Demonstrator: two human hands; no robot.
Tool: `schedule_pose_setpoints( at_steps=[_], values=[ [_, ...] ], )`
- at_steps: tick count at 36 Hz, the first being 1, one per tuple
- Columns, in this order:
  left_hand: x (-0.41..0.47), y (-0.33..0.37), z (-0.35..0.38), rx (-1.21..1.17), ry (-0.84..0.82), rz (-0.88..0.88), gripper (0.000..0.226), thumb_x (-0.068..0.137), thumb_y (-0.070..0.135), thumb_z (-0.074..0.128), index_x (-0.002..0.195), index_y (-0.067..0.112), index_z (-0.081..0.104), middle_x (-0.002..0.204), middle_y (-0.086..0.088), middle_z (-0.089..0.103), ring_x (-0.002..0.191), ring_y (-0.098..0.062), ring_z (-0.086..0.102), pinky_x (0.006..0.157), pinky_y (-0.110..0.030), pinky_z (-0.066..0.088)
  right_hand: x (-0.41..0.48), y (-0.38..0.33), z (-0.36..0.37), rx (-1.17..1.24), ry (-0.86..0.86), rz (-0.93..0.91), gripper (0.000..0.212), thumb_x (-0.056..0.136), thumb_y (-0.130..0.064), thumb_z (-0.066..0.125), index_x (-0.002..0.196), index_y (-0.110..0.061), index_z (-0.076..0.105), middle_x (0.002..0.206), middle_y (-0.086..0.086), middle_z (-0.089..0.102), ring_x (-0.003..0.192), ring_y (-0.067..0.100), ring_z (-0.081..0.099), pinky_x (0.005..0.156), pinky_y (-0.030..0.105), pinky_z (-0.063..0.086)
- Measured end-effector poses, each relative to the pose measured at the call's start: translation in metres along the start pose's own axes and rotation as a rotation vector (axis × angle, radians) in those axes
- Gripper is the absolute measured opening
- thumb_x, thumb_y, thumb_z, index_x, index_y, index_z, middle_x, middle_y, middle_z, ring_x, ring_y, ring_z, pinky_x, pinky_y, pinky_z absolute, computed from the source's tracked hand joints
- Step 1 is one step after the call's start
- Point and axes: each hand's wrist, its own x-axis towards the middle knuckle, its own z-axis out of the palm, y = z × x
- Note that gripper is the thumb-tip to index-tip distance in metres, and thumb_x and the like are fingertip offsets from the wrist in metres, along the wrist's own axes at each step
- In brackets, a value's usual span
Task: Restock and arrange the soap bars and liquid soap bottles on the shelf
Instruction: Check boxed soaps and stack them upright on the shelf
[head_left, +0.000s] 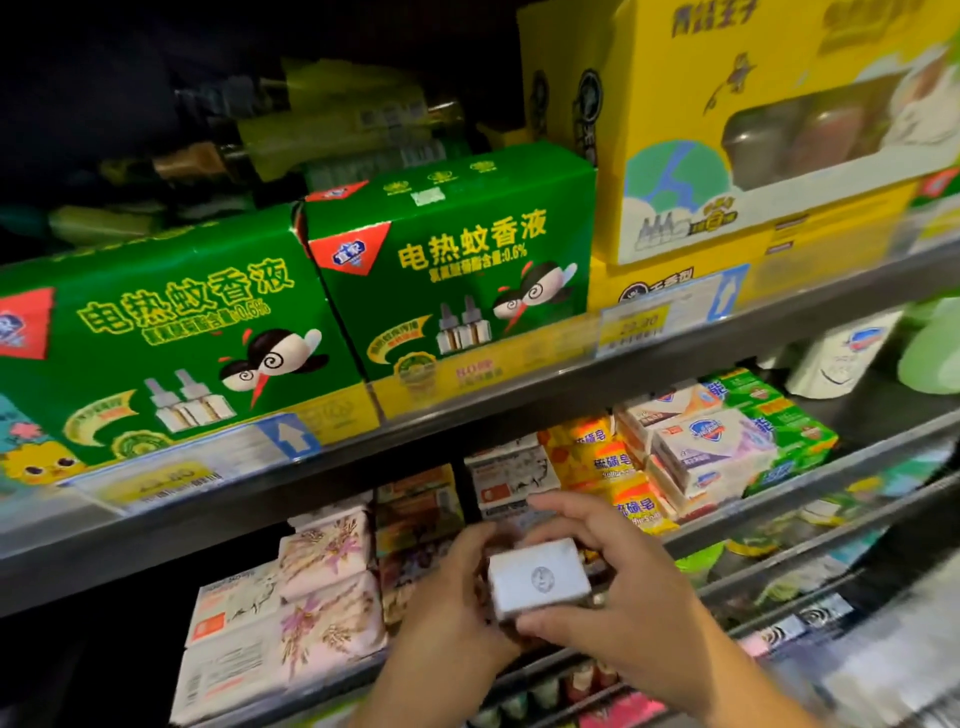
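A small white boxed soap bar with a round emblem is held in front of the soap shelf by both hands. My left hand grips its left side and my right hand grips its right side and bottom. Behind them lie rows of soap bars: pink floral packs, white packs, yellow sulfur soap packs, white Safeguard bars and green packs. A white liquid soap bottle stands at the far right of that shelf.
The shelf above carries green mosquito-liquid boxes and a yellow boxed set, with price tags on its rail. A pale green bottle sits far right. Lower shelves hold more goods.
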Motion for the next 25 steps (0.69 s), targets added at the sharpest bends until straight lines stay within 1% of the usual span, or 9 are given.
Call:
schedule_pose_setpoints(
  at_steps=[4, 7, 9, 11, 14, 18, 22, 23, 25],
  values=[
    [0.001, -0.007, -0.012, -0.238, 0.027, -0.034, 0.073, 0.055, -0.004, 0.093, 0.111, 0.028, 0.057, 0.097, 0.007, 0.074, 0.085, 0.004, 0.068, 0.067, -0.015, 0.053, 0.002, 0.004, -0.017, 0.008, 0.101, -0.018, 0.073, 0.058, -0.040, 0.091, 0.117, -0.060, 0.053, 0.109, -0.020, 0.069, 0.109, 0.000, 0.060, 0.083, 0.011, 0.045],
    [0.002, -0.006, -0.024, -0.373, 0.069, 0.022, 0.082, 0.041, 0.015, 0.098, 0.112, 0.025, 0.058, 0.100, 0.003, 0.076, 0.094, -0.015, 0.072, 0.079, -0.032, 0.059, 0.006, 0.011, -0.028, 0.122, 0.070, 0.040, 0.065, 0.055, -0.045, 0.087, 0.115, -0.052, 0.061, 0.107, -0.008, 0.071, 0.105, 0.008, 0.064, 0.080, 0.019, 0.052],
    [0.001, -0.002, -0.029, -0.486, 0.063, 0.035, 0.084, 0.040, 0.020, 0.094, 0.116, 0.021, 0.057, 0.103, -0.007, 0.076, 0.097, -0.025, 0.072, 0.079, -0.036, 0.059, 0.009, 0.012, -0.027, 0.229, 0.012, 0.078, 0.060, 0.056, -0.039, 0.088, 0.111, -0.046, 0.066, 0.104, 0.000, 0.072, 0.101, 0.017, 0.067, 0.078, 0.032, 0.057],
    [0.000, 0.003, -0.030, -0.563, 0.070, -0.001, 0.081, 0.044, 0.018, 0.093, 0.117, 0.017, 0.058, 0.103, -0.011, 0.076, 0.095, -0.027, 0.073, 0.071, -0.033, 0.059, 0.010, 0.016, -0.022, 0.320, -0.002, 0.148, 0.056, 0.058, -0.033, 0.089, 0.111, -0.035, 0.069, 0.094, 0.001, 0.073, 0.089, 0.020, 0.069, 0.073, 0.033, 0.058],
    [-0.002, 0.009, -0.028, -0.660, 0.024, -0.174, 0.060, 0.061, 0.020, 0.092, 0.114, 0.011, 0.064, 0.098, -0.017, 0.075, 0.082, -0.029, 0.074, 0.061, -0.030, 0.055, 0.011, 0.013, -0.011, 0.344, -0.018, 0.253, 0.040, 0.068, -0.036, 0.080, 0.107, -0.029, 0.071, 0.073, -0.014, 0.066, 0.073, 0.004, 0.065, 0.067, 0.020, 0.049],
    [-0.012, 0.001, -0.024, -0.669, -0.152, -0.384, 0.041, 0.068, 0.044, 0.078, 0.095, 0.013, 0.079, 0.079, -0.014, 0.072, 0.053, -0.023, 0.058, 0.047, -0.025, 0.035, 0.010, 0.022, 0.003, 0.293, -0.018, 0.557, 0.026, 0.079, -0.054, 0.073, 0.095, -0.034, 0.074, 0.090, -0.024, 0.073, 0.100, 0.006, 0.064, 0.082, 0.027, 0.042],
    [-0.008, -0.002, -0.026, -0.593, -0.148, -0.436, 0.028, 0.076, 0.045, 0.078, 0.093, 0.023, 0.080, 0.080, -0.011, 0.073, 0.054, -0.019, 0.058, 0.047, -0.026, 0.035, 0.008, 0.024, 0.005, 0.211, -0.040, 0.581, 0.055, 0.069, -0.065, 0.074, 0.108, -0.026, 0.074, 0.108, -0.007, 0.073, 0.111, 0.010, 0.062, 0.100, 0.031, 0.045],
    [-0.008, -0.004, -0.029, -0.576, -0.114, -0.419, 0.029, 0.074, 0.042, 0.080, 0.095, 0.021, 0.079, 0.084, -0.009, 0.075, 0.059, -0.018, 0.062, 0.046, -0.026, 0.037, 0.008, 0.020, 0.002, 0.190, -0.033, 0.555, 0.050, 0.073, -0.059, 0.073, 0.106, -0.021, 0.073, 0.103, -0.003, 0.073, 0.104, 0.005, 0.064, 0.095, 0.025, 0.045],
    [-0.007, -0.004, -0.035, -0.517, -0.100, -0.344, 0.042, 0.071, 0.036, 0.087, 0.108, 0.020, 0.074, 0.095, -0.007, 0.077, 0.071, -0.016, 0.068, 0.048, -0.027, 0.043, 0.009, 0.014, -0.005, 0.164, -0.041, 0.419, 0.036, 0.074, -0.050, 0.071, 0.103, -0.029, 0.070, 0.087, -0.012, 0.070, 0.082, -0.003, 0.065, 0.074, 0.013, 0.048]
  ],
)
